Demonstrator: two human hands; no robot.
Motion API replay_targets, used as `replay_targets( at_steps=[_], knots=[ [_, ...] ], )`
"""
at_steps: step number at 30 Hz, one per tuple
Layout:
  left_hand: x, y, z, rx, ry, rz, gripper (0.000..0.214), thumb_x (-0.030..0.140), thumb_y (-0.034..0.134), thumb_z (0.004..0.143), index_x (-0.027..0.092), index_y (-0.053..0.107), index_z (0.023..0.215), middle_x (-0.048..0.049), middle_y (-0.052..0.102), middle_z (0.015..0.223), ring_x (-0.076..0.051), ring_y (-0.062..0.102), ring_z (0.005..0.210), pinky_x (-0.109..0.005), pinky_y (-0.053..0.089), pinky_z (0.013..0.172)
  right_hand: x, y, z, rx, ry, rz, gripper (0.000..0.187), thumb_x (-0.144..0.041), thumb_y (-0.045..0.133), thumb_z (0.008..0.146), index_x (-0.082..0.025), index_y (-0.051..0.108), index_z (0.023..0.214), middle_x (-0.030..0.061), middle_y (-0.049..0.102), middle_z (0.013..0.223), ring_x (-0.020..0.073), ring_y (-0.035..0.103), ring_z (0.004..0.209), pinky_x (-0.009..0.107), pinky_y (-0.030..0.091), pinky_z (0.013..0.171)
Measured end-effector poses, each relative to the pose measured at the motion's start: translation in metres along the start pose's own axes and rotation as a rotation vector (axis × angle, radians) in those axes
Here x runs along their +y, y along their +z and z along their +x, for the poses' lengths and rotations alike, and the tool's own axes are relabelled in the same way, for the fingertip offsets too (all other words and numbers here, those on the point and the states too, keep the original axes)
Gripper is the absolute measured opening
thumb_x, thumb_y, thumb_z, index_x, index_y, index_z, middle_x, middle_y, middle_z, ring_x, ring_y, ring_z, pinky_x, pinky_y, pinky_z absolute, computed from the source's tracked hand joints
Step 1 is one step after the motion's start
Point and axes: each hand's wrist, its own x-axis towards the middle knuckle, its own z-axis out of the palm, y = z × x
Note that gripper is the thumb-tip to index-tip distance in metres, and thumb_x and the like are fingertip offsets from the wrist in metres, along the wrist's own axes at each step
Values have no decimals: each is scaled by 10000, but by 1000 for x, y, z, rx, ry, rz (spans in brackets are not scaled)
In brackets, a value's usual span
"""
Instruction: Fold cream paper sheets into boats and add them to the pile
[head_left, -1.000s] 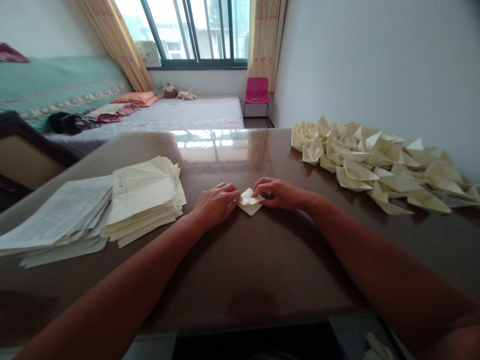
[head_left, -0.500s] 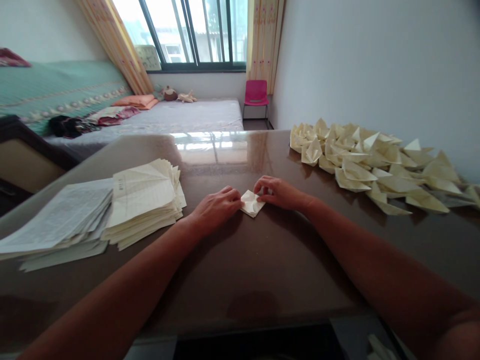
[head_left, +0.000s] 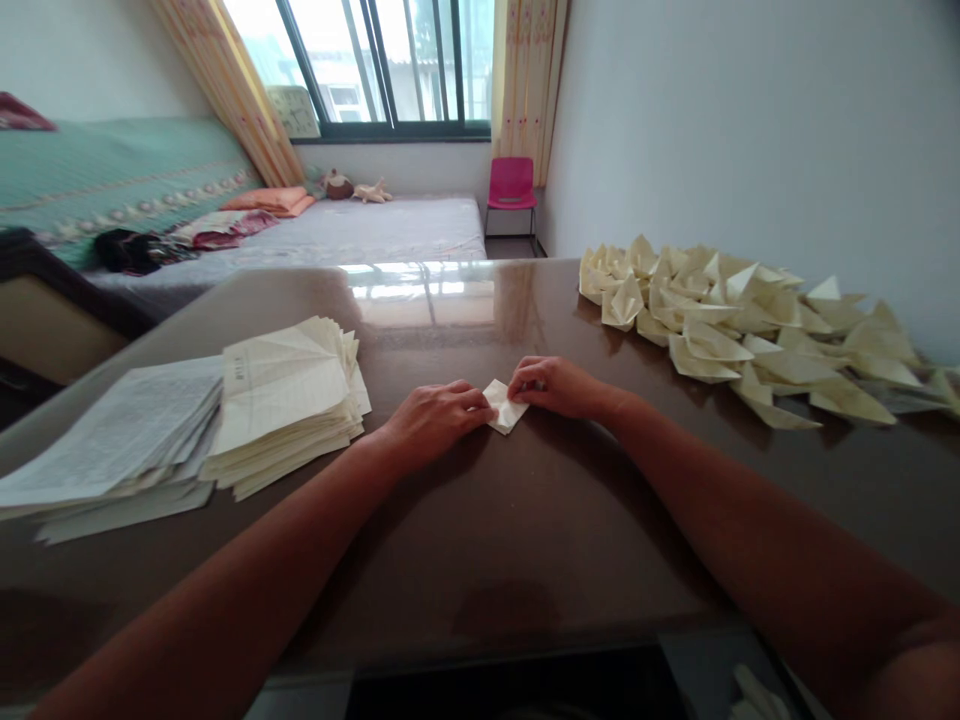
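Observation:
A small folded square of cream paper (head_left: 504,408) lies on the brown table (head_left: 517,520), turned so that one corner points toward me. My left hand (head_left: 442,412) grips its left corner, fingers pressed together on the paper. On the right side, the bent thumb and fingers of my right hand (head_left: 553,386) pinch the opposite corner. Both wrists rest low over the tabletop. The fingertips cover the paper's two side corners.
Folded paper boats (head_left: 705,315) crowd the table's far right, by the wall. To the left stand a thick stack of cream sheets (head_left: 281,400) and a pile of printed sheets (head_left: 127,430). Beyond the table are a bed (head_left: 405,225) and a pink chair (head_left: 512,185).
My left fingers have slid a little to the right, farther onto the paper square. My right hand has shifted slightly downward, still at the right corner.

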Motion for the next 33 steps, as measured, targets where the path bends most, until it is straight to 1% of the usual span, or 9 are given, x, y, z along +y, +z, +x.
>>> replay_targets(
  at_steps=[5, 8, 13, 16, 19, 23, 26, 29, 33],
  knots=[
    [1, 1, 0, 14, -25, 14, 229, 210, 489, 927, 275, 653, 1073, 4, 673, 1056, -148, 599, 918, -225, 426, 634, -3, -1, -1, 2, -10, -55, 127, -201, 602, 837, -195, 727, 851, 22, 620, 885, 104, 554, 705, 220, 396, 691],
    [3, 0, 0, -15, -28, 35, 223, 191, 489, 923, 253, 643, 1072, -12, 663, 1034, -153, 599, 903, -226, 423, 621, -3, -2, -1, -4, 13, -83, 135, -193, 591, 839, -197, 725, 846, 21, 628, 882, 108, 561, 711, 220, 392, 689],
    [5, -8, 0, -81, -9, 96, 353, 187, 469, 930, 298, 508, 1263, -13, 639, 972, -157, 587, 856, -223, 387, 564, -1, -3, -1, -8, 10, -91, 140, -187, 587, 837, -196, 726, 851, 21, 636, 866, 115, 572, 724, 221, 391, 697],
    [3, -10, -2, -93, 33, 113, 434, 183, 436, 944, 367, 424, 1337, -7, 625, 1035, -154, 580, 889, -220, 377, 561, 0, -2, -1, -7, 12, -88, 145, -194, 585, 841, -194, 729, 857, 24, 635, 866, 118, 574, 731, 222, 392, 700],
    [1, -9, -4, -96, 32, 106, 427, 181, 416, 950, 381, 436, 1327, -5, 614, 1094, -145, 578, 917, -219, 384, 572, 0, -2, -1, -10, 27, -89, 144, -199, 585, 844, -193, 727, 863, 24, 633, 871, 117, 574, 727, 221, 396, 696],
    [4, -7, -1, -60, 56, 77, 344, 221, 420, 956, 323, 503, 1274, -14, 599, 1162, -156, 557, 1012, -233, 435, 690, -4, -2, -1, -2, 19, -129, 141, -198, 584, 848, -201, 725, 861, 26, 635, 879, 121, 575, 746, 227, 405, 713],
    [7, -8, 1, -45, 80, 42, 297, 262, 416, 962, 280, 543, 1230, -18, 612, 1158, -163, 551, 1046, -256, 447, 800, -9, -3, -2, 19, -33, -224, 137, -184, 596, 841, -213, 728, 865, 45, 645, 907, 158, 574, 862, 251, 409, 779],
    [8, -10, 0, -59, 53, 1, 319, 254, 401, 965, 299, 528, 1254, -5, 616, 1179, -150, 578, 1005, -248, 452, 776, -15, -4, -2, 3, -97, -283, 172, -154, 587, 844, -231, 734, 891, 55, 655, 921, 182, 561, 934, 275, 406, 827],
    [8, -13, -3, -98, 45, -15, 384, 223, 432, 936, 364, 496, 1287, 22, 593, 1232, -153, 587, 993, -239, 447, 713, -15, -4, -2, -44, -79, -215, 216, -140, 552, 863, -229, 744, 906, 50, 661, 910, 159, 590, 837, 266, 423, 791]
  ],
)
